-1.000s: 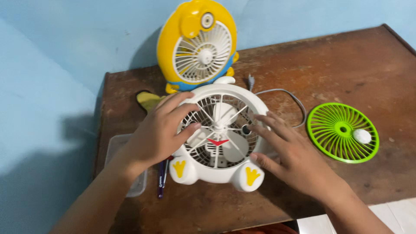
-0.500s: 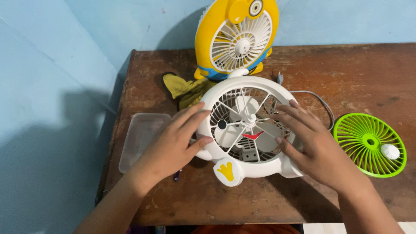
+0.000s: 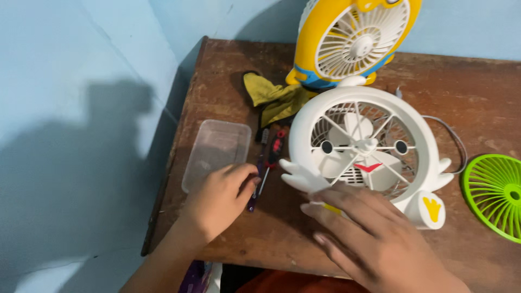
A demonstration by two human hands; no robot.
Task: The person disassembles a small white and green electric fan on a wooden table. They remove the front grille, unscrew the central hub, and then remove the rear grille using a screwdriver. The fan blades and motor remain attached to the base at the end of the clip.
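While left hand touches screwdrivers, clear tub sits beside.

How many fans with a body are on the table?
2. The white fan lies near the front edge under the right hand; the yellow fan stands behind it by the wall. The green grille is only a loose cover.

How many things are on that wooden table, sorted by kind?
Fans: 2, a white fan and a yellow fan
Green grille: 1
Clear plastic tub: 1
Yellow cloth: 1
Screwdrivers: 2
Total: 7
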